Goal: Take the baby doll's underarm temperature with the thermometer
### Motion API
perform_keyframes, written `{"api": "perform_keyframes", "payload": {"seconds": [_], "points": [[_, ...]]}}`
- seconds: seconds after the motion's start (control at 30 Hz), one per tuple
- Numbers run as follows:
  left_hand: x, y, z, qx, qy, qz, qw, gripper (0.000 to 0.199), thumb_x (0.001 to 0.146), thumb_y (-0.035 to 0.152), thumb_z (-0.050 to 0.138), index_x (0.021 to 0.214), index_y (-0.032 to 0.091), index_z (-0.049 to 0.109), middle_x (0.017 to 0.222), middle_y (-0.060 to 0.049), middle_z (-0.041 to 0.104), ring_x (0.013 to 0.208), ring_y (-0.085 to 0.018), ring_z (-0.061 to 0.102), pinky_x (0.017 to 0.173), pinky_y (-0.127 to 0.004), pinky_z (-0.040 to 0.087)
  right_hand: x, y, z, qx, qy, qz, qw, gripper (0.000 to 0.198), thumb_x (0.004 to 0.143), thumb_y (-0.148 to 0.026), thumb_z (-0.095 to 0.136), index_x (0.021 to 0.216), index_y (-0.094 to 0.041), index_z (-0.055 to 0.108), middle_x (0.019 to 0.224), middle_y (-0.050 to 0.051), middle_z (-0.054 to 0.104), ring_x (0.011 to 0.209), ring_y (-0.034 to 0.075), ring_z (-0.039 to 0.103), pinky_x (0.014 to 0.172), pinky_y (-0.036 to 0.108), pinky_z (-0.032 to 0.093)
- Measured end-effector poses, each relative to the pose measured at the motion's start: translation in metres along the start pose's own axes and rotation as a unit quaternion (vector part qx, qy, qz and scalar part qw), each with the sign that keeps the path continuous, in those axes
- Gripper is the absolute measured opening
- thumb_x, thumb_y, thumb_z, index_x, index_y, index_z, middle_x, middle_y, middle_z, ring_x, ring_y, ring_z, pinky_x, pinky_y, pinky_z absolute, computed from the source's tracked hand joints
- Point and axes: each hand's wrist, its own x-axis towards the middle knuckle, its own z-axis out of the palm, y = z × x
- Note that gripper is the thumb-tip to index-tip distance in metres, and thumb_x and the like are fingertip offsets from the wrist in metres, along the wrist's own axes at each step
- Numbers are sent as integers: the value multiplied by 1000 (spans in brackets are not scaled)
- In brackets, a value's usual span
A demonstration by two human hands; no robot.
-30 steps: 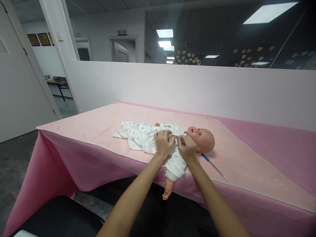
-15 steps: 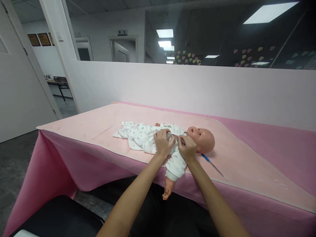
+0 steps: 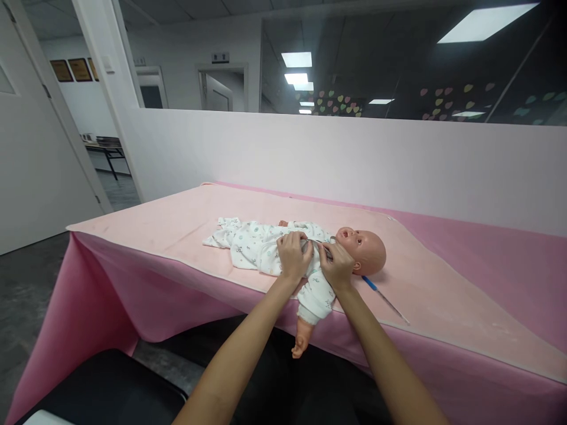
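1. Right now, left hand (image 3: pixel 293 255) and right hand (image 3: pixel 337 265) pinch a thin greyish thing (image 3: pixel 315 241), each grip narrow; details too small to tell.
2. Beneath, the doll (image 3: pixel 254 243) lies face-up on the pink-covered desk (image 3: pixel 155 221), arm over the edge.
3. Blue-handled stick (image 3: pixel 385 299), near its head!

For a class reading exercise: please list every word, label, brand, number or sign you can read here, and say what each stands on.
No text can be read.
Sign above the far doorway: too small.
Framed plaques on the back wall: too blurred.
Heart shapes on the glass: no legible writing.
Doll's outfit: small printed motifs, no readable words.
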Motion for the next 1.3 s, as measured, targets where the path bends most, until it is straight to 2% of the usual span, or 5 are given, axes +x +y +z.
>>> {"api": "perform_keyframes", "payload": {"seconds": [0.5, 0.67, 0.9, 1.13, 1.3], "points": [[0, 0, -1, -28, 3, -8, 1000, 4, 80, 24, 50, 79, 20, 50, 78, 0, 60, 79, -16, 53, 82, -32, 30, 0, 0, -1, 4, 8, -2, 1000, 9, 81, -20, 54, 75, -17, 61, 67, 2, 66, 61, 11, 57, 57, 21, 37], [1, -2, -2, -15, 6, -26, 1000, 2, 75, 19, 51, 76, 20, 52, 77, 0, 61, 78, -17, 52, 81, -33, 30, 0, 0, 0, -9, 5, 0, 1000, 14, 82, -21, 52, 73, -17, 61, 63, 3, 64, 58, 11, 55, 55, 22, 35], [4, -12, -12, 10, -16, -51, 999, 9, 68, 13, 48, 68, 21, 52, 71, 1, 61, 75, -17, 50, 80, -34, 30, -2, 4, 4, 1, 40, 5, 999, 20, 84, -23, 48, 69, -17, 60, 59, 2, 61, 53, 11, 51, 53, 22, 34], [2, -24, -21, 43, -3, -92, 995, 13, 71, 14, 46, 63, 21, 52, 70, -2, 59, 75, -20, 48, 76, -35, 30, -1, 2, -1, 5, -4, 9, 1000, 18, 84, -22, 48, 72, -17, 60, 63, 4, 63, 58, 12, 55, 55, 23, 35], [1, -26, -20, 46, 6, -94, 995, 18, 75, 14, 43, 59, 20, 49, 66, -1, 57, 72, -19, 48, 74, -35, 29, -1, 1, -1, 7, -2, 10, 1000, 19, 85, -23, 47, 72, -17, 59, 63, 4, 62, 59, 13, 55, 55, 23, 36]]}}
